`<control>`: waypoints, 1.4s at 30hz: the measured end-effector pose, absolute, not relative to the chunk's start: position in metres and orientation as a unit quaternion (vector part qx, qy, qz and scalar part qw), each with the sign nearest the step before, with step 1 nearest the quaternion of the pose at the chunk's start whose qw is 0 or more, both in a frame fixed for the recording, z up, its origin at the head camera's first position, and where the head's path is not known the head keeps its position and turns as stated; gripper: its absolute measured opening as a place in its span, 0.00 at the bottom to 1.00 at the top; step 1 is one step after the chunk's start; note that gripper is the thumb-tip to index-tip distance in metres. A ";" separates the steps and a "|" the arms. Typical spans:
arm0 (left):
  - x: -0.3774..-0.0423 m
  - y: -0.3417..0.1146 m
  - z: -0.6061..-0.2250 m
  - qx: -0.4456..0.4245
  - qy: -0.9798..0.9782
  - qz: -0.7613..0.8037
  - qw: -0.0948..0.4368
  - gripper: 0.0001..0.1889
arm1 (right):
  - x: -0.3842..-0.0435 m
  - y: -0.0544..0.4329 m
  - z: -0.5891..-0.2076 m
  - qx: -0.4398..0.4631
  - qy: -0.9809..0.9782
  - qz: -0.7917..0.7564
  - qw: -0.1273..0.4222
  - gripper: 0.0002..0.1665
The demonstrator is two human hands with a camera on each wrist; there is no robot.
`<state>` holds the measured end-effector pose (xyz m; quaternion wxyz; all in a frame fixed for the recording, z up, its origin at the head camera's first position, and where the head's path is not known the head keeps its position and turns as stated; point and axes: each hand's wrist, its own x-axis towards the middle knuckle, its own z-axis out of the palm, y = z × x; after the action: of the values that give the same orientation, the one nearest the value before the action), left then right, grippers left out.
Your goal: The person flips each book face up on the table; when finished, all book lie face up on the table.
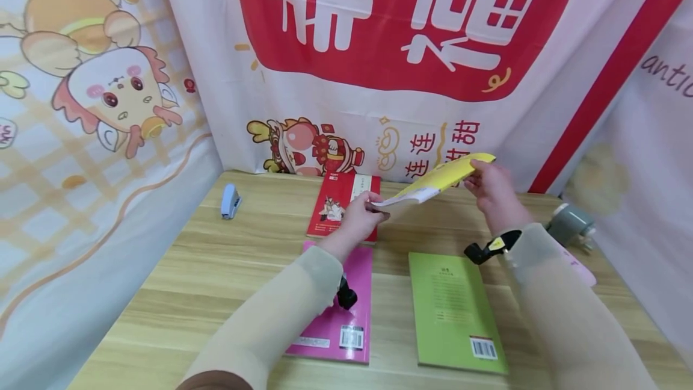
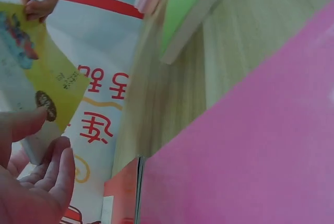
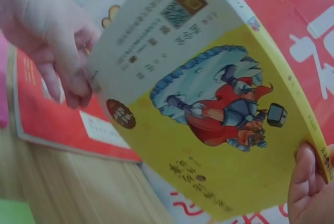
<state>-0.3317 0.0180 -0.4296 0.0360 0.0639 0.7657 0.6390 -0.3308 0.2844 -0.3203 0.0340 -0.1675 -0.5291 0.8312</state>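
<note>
Above table (image 1: pixel 189 275), both hands (image 1: pixel 357 219) (image 1: pixel 497 191) grip yellow-and-white book (image 3: pixel 203 98) by opposite ends; left sleeve (image 1: pixel 287 312) partly hides pink book (image 1: pixel 361 272)

Arms (image 1: pixel 281 312) (image 1: pixel 568 306) outstretched, hands (image 1: pixel 358 216) (image 1: pixel 495 191) apart in pinch grips

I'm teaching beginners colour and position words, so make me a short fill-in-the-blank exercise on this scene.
1. The left hand and right hand hold up a raised book with a cover in white and ____.
2. In the head view, the green book lies to the ____ of the pink book.
3. The stapler is light ____.
4. The flat book just beyond the pink book has a mostly ____ cover.

Missing words: yellow; right; blue; red.
</note>
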 end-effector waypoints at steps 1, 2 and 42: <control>-0.332 0.018 -0.430 0.064 0.770 0.635 0.028 0.11 | -0.330 0.283 -0.320 -0.167 -0.521 0.836 0.036 0.15; -0.331 0.018 -0.429 0.062 0.776 0.628 0.022 0.10 | -0.329 0.281 -0.319 -0.166 -0.514 0.841 0.038 0.14; -0.292 0.048 -0.354 0.185 0.958 0.209 -0.067 0.16 | -0.330 0.244 -0.323 -0.162 -0.628 0.748 0.140 0.24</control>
<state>-0.2923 0.0476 -0.3537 -0.0673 0.1850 0.9578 0.2093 -0.3302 0.2437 -0.3229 0.1401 -0.1622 -0.6277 0.7484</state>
